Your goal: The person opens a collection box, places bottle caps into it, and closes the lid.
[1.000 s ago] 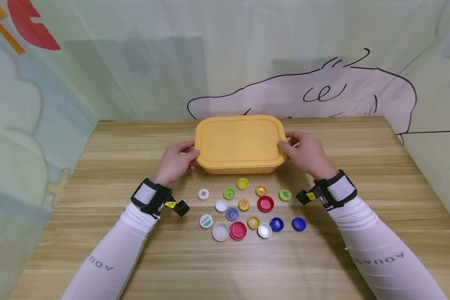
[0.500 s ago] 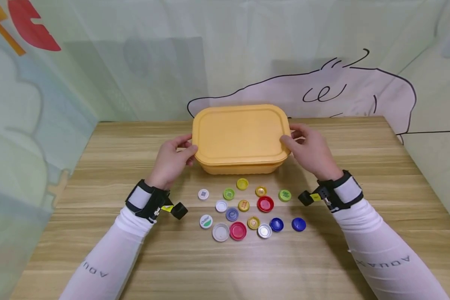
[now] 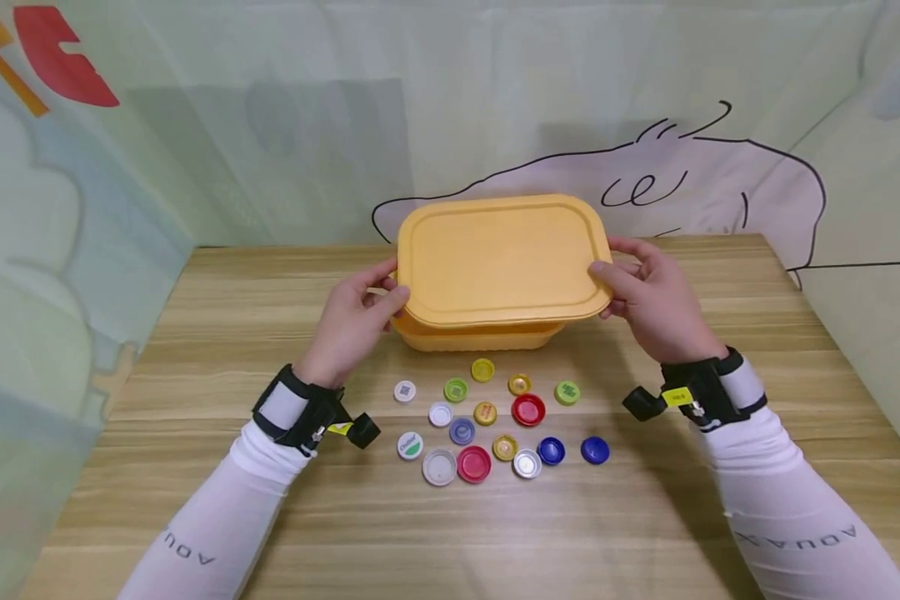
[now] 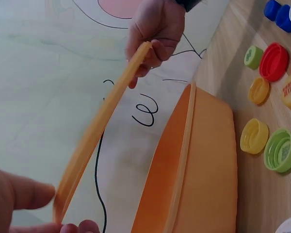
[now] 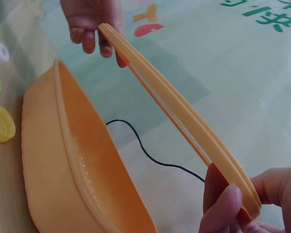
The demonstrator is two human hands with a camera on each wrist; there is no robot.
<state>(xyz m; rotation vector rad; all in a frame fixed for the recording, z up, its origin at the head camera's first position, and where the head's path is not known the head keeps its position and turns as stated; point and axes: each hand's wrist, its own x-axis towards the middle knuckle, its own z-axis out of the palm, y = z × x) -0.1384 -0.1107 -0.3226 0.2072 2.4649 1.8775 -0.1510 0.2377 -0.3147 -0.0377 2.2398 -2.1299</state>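
Observation:
A yellow-orange plastic lid with rounded corners is held above its open box of the same colour. My left hand pinches the lid's left end between thumb and fingers. At the right end, my right hand grips the edge, thumb on top. Both wrist views show a gap between the lid and the box rim. The visible part of the box's inside holds nothing I can make out; its floor is partly hidden.
Several bottle caps in many colours lie spread in front of the box, among them a red cap, a green cap and a blue cap. The wooden table ends at a printed curtain behind.
Both hands have raised the lid off the box and shifted it slightly right, so the box's opening now shows. The box and bottle caps have stayed in place.

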